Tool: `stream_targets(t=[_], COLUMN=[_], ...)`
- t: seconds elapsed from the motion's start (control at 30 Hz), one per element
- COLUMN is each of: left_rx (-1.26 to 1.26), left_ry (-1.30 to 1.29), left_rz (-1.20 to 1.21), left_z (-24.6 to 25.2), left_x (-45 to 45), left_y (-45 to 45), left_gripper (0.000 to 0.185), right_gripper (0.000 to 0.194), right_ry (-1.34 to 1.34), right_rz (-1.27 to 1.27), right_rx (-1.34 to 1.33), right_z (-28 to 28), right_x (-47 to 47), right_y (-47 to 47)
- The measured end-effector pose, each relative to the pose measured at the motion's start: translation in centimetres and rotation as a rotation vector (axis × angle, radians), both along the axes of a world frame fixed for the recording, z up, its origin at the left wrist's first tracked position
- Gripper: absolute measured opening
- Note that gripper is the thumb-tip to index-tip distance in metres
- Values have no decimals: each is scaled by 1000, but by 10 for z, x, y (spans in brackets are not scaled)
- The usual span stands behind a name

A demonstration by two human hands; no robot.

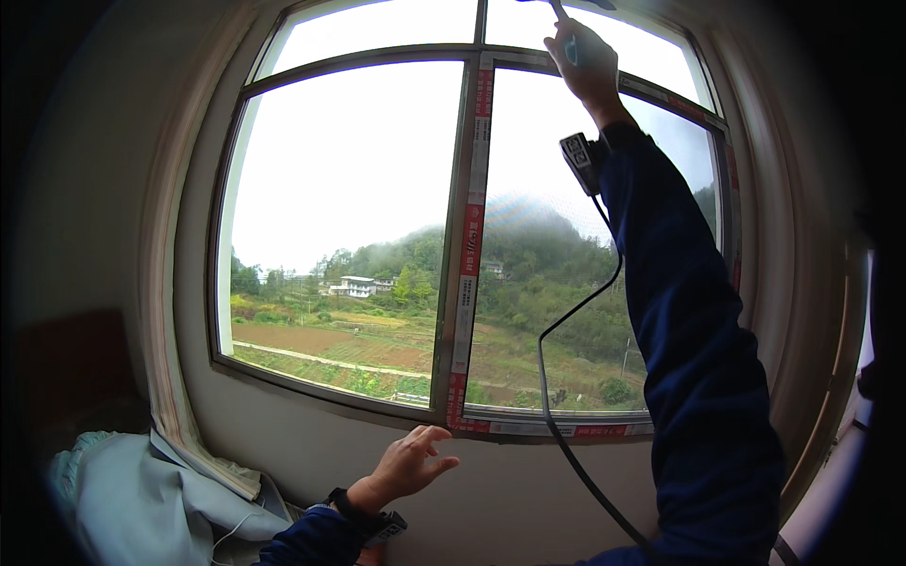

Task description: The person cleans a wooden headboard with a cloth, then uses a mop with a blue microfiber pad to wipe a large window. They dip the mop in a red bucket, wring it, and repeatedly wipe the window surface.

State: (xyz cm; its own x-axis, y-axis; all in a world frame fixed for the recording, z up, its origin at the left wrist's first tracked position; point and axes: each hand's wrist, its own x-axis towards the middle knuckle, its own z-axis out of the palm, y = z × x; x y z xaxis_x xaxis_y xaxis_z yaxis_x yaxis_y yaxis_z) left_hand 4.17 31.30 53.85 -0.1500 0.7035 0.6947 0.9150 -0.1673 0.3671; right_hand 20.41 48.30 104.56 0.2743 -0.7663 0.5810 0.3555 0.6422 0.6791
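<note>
My right hand (pixel 586 62) is raised high against the right half of the window. It grips a handled tool (pixel 558 10) with a pale handle and a teal part showing at the palm. The tool's dark, wide head is cut off by the top of the view, so its exact kind is unclear. Below the sill, my left hand (pixel 410 461) hovers with fingers slightly bent and apart, holding nothing. Its fingertips are near the bottom of the metal window frame (pixel 440 417). The right sash (pixel 468 240) carries red and white printed protective tape.
A striped curtain (pixel 164 283) hangs at the left, and another curtain (pixel 775 212) at the right. Grey-blue fabric (pixel 141 488) lies heaped at lower left. A black cable (pixel 543 368) hangs from the device (pixel 580 163) on my right wrist. Another device (pixel 386 528) sits on my left wrist.
</note>
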Motion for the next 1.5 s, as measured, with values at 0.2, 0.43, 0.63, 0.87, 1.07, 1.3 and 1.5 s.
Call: stream_targets(t=[0.2,0.43,0.63,0.87,1.07,1.3,1.5], left_rx=[36,138,135,-45,-216,-346,-154], left_ry=[7,134,177,106,-60,-140,24], left_rz=[-115,-402,-596,-475,-319,-221,-389], left_z=[-1,51,53,3,-46,-68,-37], left_x=[15,94,145,119,61,32,51], left_y=[13,64,79,63,29,13,48], left_gripper=[40,40,42,43,42,37,33], right_gripper=[19,19,22,14,17,18,16], right_ry=[-247,-395,-409,-411,-277,-249,-351], right_rz=[113,19,38,168,172,181,171], right_rx=[-19,-306,-393,-186,-51,-128,-353], right_z=[-132,-320,-370,-261,-71,-43,-257], right_x=[50,165,232,179,95,84,159], right_y=[10,-18,-63,-11,26,39,43])
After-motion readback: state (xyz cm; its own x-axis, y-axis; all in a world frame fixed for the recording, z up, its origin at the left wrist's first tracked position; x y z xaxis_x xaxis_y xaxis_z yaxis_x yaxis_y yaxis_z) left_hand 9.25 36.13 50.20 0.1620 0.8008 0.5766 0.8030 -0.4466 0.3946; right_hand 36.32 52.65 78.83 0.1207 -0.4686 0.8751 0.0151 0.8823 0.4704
